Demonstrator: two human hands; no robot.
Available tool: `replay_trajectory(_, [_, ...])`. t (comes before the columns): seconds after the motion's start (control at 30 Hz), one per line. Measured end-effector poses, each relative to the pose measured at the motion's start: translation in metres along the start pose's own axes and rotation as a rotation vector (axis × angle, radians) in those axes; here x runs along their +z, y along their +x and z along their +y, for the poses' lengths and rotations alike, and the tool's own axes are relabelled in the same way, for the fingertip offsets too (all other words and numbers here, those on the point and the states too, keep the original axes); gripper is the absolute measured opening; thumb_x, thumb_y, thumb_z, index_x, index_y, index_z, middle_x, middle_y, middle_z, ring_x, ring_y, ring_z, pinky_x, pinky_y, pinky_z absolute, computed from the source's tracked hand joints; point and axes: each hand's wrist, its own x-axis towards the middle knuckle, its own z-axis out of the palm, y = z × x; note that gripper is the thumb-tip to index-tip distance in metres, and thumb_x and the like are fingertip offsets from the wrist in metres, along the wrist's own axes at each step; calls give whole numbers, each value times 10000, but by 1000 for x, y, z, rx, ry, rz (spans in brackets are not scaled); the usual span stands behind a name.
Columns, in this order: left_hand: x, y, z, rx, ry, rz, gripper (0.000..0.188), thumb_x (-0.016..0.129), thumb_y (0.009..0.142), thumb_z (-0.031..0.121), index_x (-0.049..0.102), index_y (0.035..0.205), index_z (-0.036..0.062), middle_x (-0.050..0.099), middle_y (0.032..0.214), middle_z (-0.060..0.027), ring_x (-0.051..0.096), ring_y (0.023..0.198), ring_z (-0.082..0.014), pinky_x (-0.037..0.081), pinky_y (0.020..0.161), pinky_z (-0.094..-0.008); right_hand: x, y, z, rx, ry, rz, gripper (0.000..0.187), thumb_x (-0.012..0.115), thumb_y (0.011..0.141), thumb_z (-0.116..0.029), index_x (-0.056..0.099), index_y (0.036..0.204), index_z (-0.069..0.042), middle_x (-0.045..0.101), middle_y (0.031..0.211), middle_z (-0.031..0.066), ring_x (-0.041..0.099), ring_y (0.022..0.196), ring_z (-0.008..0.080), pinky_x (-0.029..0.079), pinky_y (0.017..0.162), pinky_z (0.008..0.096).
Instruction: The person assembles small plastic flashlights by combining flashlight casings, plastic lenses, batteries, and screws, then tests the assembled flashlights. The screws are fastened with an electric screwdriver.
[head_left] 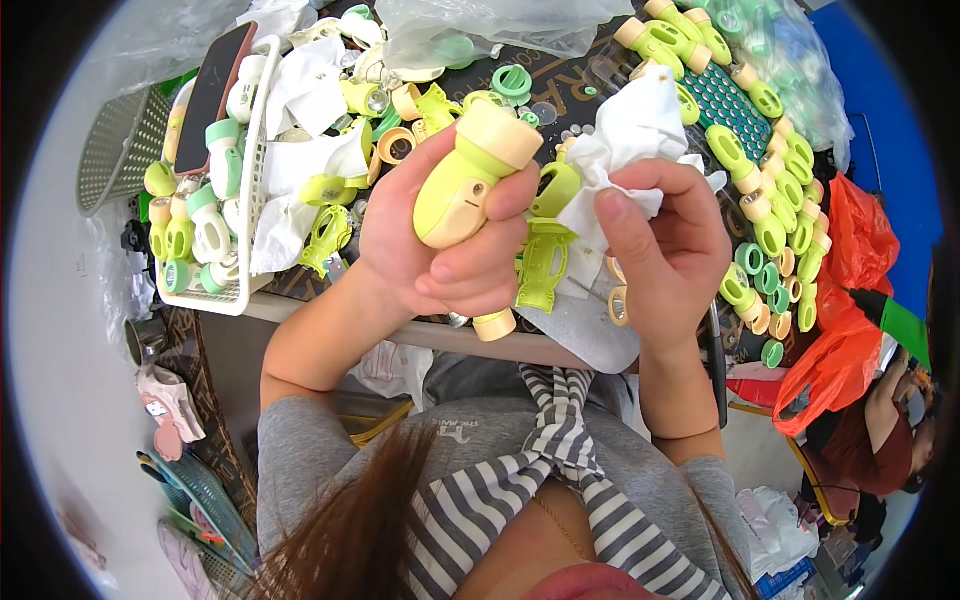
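Observation:
My left hand is wrapped round a yellow-green flashlight with a cream head, held tilted above the table's front edge. A small switch shows on its cream side panel, and its cream tail end sticks out below my fingers. To the right, my right hand pinches a crumpled white tissue between thumb and fingers. The tissue is apart from the flashlight. Between the hands lies a yellow-green casing half. Cream rings and other loose parts are scattered behind the flashlight.
At the left, a white basket holds several flashlights, with a phone resting on top. Rows of yellow-green flashlights lie at the right, beside green rings. A red plastic bag hangs at the right edge. Another person is at far right.

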Motion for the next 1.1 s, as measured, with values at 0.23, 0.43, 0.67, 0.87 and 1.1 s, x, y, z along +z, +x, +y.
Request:
replay_trajectory(0.23, [-2,-1,1,55,-5,-11,461,184,867,454,386,831,41,403,464,-48,302,281,-113,233,312,-249,1,0,0,18,1,-11,169,615,718,17,534,866,5,549,823,31,485,690,56,383,585,171])
replay_trajectory(0.43, [-3,-1,1,73,11,-23,477,182,864,473,384,832,42,404,466,-50,302,282,-113,244,322,-248,1,-1,1,39,-4,-14,166,622,717,3,537,860,2,554,798,23,472,643,42,376,550,164])
replay_trajectory(0.67, [-3,0,2,71,38,-40,503,174,862,497,391,823,45,408,462,-52,302,280,-114,252,326,-248,2,0,3,33,-40,-26,161,631,714,-16,545,850,-7,558,779,13,466,618,34,370,520,161])
replay_trajectory(0.87, [-1,0,2,72,51,-13,514,170,861,504,398,821,45,410,463,-50,304,281,-109,252,326,-243,2,0,7,7,-49,-49,154,626,716,-24,549,848,-11,559,779,11,463,613,29,360,506,157])
replay_trajectory(1.1, [-1,1,2,65,76,9,504,196,858,506,399,823,46,411,468,-45,305,283,-104,247,323,-239,4,0,9,-11,-52,-76,141,619,723,-30,551,845,-14,556,764,5,460,615,28,349,496,156])
